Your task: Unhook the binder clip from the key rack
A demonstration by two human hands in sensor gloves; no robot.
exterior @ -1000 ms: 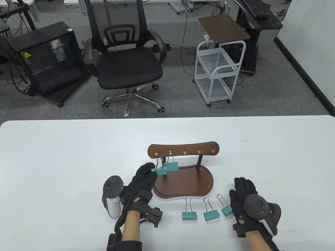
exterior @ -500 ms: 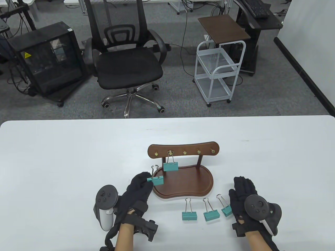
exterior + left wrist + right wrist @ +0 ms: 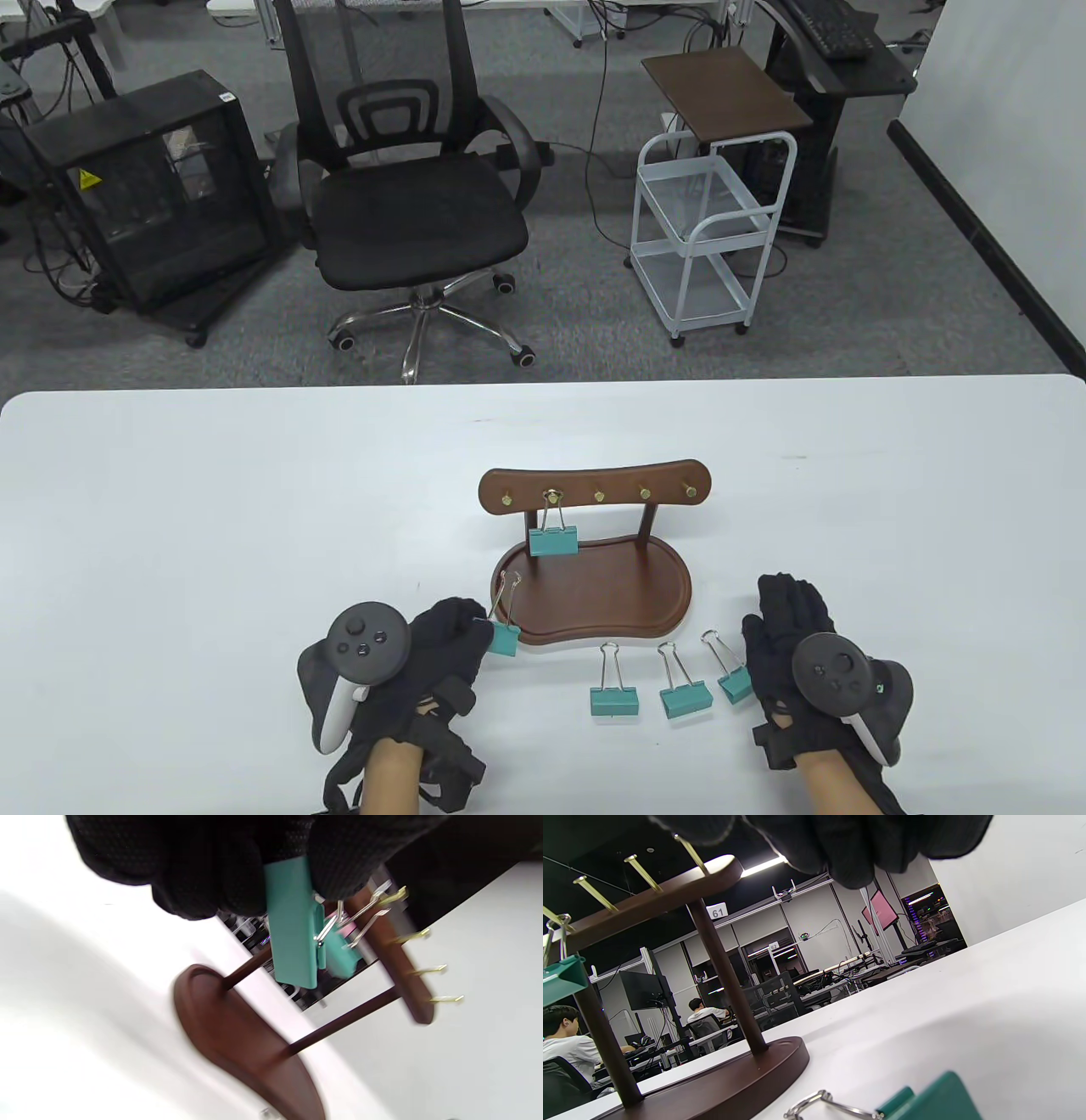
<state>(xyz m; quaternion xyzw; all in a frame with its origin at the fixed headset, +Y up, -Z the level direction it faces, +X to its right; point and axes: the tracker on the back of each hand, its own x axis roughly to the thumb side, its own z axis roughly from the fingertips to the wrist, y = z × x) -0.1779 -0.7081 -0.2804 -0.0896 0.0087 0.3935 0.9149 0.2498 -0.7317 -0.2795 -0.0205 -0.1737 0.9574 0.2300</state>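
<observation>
The wooden key rack stands on its brown base at the table's middle. One teal binder clip hangs from the second hook from the left. My left hand pinches another teal binder clip, free of the rack, low at the base's front left edge. The left wrist view shows that clip between my fingertips with the rack behind. My right hand rests flat on the table right of the base, holding nothing. The right wrist view shows the rack's post.
Three teal binder clips lie in a row on the table in front of the base; the last is beside my right hand. The white table reaches far on both sides. An office chair and a cart stand beyond.
My left hand has pulled the clip off the leftmost hook and brought it down and toward me, to the base's front left. The right hand has not moved.
</observation>
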